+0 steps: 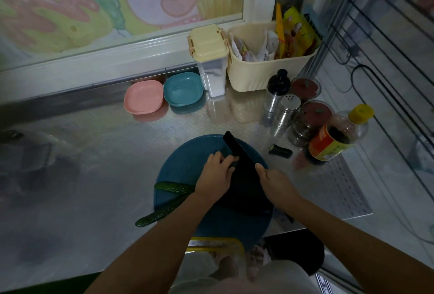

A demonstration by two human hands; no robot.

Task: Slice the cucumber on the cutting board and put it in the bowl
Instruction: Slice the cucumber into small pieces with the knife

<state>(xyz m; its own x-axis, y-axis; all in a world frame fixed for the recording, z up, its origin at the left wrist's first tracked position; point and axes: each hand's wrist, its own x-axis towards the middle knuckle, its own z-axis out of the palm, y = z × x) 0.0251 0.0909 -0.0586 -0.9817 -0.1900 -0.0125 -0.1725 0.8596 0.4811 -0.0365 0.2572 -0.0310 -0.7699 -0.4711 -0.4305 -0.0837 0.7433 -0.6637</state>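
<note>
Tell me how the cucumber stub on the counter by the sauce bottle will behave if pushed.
The cucumber stub lies on its rounded side on the smooth steel counter, so it would probably roll. Short and solid-looking, it is likely stiff and light. Its cut face may be wet, so perhaps slippery.

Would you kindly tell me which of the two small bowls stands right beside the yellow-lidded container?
The teal bowl: it sits just left of the yellow-lidded container, while the pink bowl lies beyond it, farther left.
</note>
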